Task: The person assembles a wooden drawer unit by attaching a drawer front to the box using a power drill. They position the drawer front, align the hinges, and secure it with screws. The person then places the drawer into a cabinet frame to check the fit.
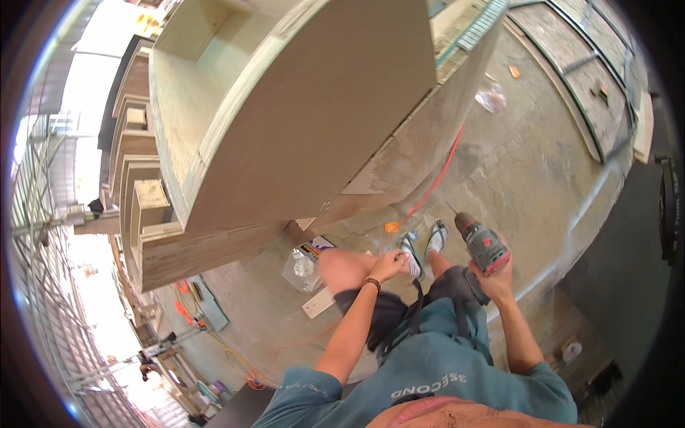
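Note:
My right hand (497,278) is wrapped round the handle of a grey and black cordless drill (485,246) with a red mark on it. Its thin bit points away from me toward the floor ahead. In front of my thigh, my left hand (389,265) is closed, fingertips pinched together; whatever they hold is too small to make out. Beyond both hands stands a large wooden cabinet (307,121) with a curved edge and a brown side panel. Neither the drill nor my hands touch it.
A red cable (444,171) runs along the concrete floor beside the cabinet. A plastic bag (301,271) and a wood offcut (319,302) lie by my legs. Dark metal frames (571,64) lie at the far right. Orange tools (187,307) are on the floor at left.

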`<move>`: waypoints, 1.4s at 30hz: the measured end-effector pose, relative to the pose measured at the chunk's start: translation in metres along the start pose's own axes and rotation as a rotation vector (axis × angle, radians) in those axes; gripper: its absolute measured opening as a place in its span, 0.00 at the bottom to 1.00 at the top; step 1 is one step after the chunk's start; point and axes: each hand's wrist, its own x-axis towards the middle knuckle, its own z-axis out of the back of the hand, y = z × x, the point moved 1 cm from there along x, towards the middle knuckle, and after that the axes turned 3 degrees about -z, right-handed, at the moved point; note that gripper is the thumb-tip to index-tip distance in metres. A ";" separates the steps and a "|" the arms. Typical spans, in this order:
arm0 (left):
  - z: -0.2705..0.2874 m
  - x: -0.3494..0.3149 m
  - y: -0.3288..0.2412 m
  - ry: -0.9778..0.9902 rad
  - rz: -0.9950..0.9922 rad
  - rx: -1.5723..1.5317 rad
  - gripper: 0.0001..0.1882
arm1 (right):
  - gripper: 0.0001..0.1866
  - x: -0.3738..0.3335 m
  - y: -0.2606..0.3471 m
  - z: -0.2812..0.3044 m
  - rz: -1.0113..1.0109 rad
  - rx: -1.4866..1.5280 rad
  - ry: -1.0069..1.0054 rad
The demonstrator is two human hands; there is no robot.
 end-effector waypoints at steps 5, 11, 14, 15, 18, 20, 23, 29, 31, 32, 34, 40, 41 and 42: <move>0.104 -0.118 -0.109 -0.370 -0.160 -0.258 0.12 | 0.27 -0.020 0.034 -0.006 0.182 0.064 -0.050; 0.360 -0.265 -0.237 -1.442 -0.654 0.512 0.24 | 0.21 -0.026 0.079 -0.032 0.294 0.214 -0.031; 0.446 -0.303 -0.328 -1.281 -1.261 0.374 0.22 | 0.17 -0.032 0.121 -0.045 0.268 0.512 -0.021; 0.457 -0.300 -0.363 -1.263 -1.289 0.578 0.21 | 0.15 -0.030 0.131 -0.050 0.254 0.674 -0.020; 0.483 -0.261 -0.458 -0.946 -1.456 1.216 0.20 | 0.20 -0.025 0.135 -0.053 0.220 0.665 0.005; 0.439 -0.216 -0.518 -0.776 -1.228 1.163 0.28 | 0.19 -0.019 0.138 -0.055 0.234 0.674 -0.022; 0.414 -0.129 -0.576 -0.385 -1.309 1.252 0.48 | 0.18 -0.012 0.135 -0.055 0.268 0.557 -0.092; 0.410 -0.045 -0.608 -0.069 -1.166 1.426 0.48 | 0.21 0.004 0.141 -0.048 0.279 0.542 -0.062; 0.397 -0.042 -0.605 -0.043 -1.116 1.422 0.29 | 0.25 0.005 0.139 -0.042 0.289 0.541 -0.045; 0.395 -0.042 -0.603 -0.033 -1.108 1.409 0.26 | 0.25 0.007 0.137 -0.035 0.322 0.506 -0.012; 0.397 -0.032 -0.596 -0.002 -1.108 1.375 0.19 | 0.23 0.010 0.141 -0.029 0.357 0.484 0.003; 0.398 -0.023 -0.577 -0.177 -1.329 1.205 0.18 | 0.17 0.016 0.153 -0.016 0.466 0.268 0.013; 0.399 -0.022 -0.575 -0.191 -1.322 1.222 0.18 | 0.17 0.015 0.146 -0.017 0.491 0.202 0.024; 0.400 -0.021 -0.576 -0.207 -1.322 1.240 0.18 | 0.18 0.015 0.140 -0.018 0.495 0.189 0.044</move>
